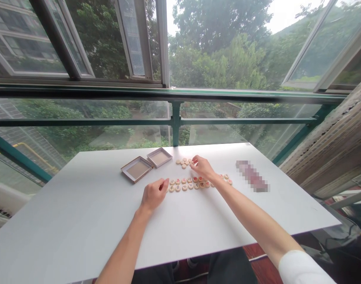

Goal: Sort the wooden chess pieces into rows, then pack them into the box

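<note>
My right hand (202,166) reaches over the rows to a small group of round, pale wooden Chinese chess pieces (184,161). Its thumb and fingertips are closed around a piece at the right side of that group, partly hidden by the fingers. My left hand (154,195) is curled closed at the left end of two lined-up rows of Chinese chess pieces (184,187). Whatever it holds, if anything, is hidden. Red and dark characters face up on the rows. My right wrist and forearm cover part of them.
Two shallow open box halves, one (136,169) nearer and one (159,157) farther back, lie on the white table (80,221). A blurred-out reddish object (252,176) lies to the right. Beyond the table's far edge stand a green railing (175,130) and windows.
</note>
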`<control>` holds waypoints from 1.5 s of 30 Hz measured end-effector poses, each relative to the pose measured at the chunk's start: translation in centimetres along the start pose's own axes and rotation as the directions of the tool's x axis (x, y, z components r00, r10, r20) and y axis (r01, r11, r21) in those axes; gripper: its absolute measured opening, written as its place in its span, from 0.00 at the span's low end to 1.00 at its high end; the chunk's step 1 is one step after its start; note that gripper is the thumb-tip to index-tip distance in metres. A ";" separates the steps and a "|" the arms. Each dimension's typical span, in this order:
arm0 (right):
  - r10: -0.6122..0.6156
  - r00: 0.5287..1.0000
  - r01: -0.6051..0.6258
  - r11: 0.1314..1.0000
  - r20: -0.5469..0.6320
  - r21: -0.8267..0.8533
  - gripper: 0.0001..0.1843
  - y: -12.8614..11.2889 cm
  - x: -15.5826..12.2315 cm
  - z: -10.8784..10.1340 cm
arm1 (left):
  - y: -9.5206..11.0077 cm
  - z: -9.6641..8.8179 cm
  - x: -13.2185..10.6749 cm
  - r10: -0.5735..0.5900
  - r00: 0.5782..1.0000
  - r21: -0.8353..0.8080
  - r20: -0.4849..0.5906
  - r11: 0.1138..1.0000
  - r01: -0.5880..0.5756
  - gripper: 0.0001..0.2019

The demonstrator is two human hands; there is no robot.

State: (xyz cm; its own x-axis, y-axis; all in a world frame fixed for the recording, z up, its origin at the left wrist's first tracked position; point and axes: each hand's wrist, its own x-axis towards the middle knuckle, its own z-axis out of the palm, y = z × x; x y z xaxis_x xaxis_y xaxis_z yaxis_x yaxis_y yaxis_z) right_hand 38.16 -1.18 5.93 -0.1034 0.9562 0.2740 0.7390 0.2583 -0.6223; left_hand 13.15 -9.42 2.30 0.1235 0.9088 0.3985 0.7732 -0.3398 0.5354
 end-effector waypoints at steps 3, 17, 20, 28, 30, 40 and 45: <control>-0.089 0.996 0.086 0.992 0.024 0.094 0.07 -2.1 -3.3 -0.8 | 1.1 0.5 -0.3 0.032 0.999 -0.016 0.039 0.999 -0.031 0.23; 0.084 0.990 -0.144 0.580 0.117 0.802 0.14 -1.8 -19.7 1.2 | 9.8 2.0 -7.1 -0.050 0.946 -0.272 0.320 0.952 0.142 0.20; 0.074 0.986 -0.163 0.548 0.147 0.820 0.13 -1.7 -19.9 1.3 | 10.0 2.1 -7.6 -0.064 0.949 -0.287 0.309 0.945 0.157 0.21; 0.107 0.980 -0.197 0.596 0.166 0.778 0.14 -1.9 -20.1 0.7 | 10.1 1.6 -8.5 -0.018 0.959 -0.318 0.284 0.941 0.112 0.16; 0.124 0.979 -0.202 0.592 0.159 0.780 0.14 -1.8 -20.1 0.8 | 10.1 1.7 -8.6 -0.018 0.960 -0.314 0.280 0.943 0.109 0.15; 0.119 0.983 -0.185 0.599 0.142 0.779 0.12 -1.2 -20.2 1.2 | 9.9 1.8 -8.6 0.004 0.958 -0.315 0.287 0.945 0.090 0.10; 0.103 0.985 -0.171 0.588 0.137 0.790 0.12 -1.6 -20.2 1.0 | 9.8 1.9 -8.6 0.017 0.962 -0.329 0.274 0.941 0.077 0.09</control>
State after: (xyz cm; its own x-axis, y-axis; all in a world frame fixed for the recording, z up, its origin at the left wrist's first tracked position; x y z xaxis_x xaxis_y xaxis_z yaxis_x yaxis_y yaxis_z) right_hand 38.42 -20.73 0.62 -0.1168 0.9875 0.1053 -0.0738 0.0971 -0.9925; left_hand 20.86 -20.11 2.68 0.3023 0.9344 0.1883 0.5328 -0.3294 0.7795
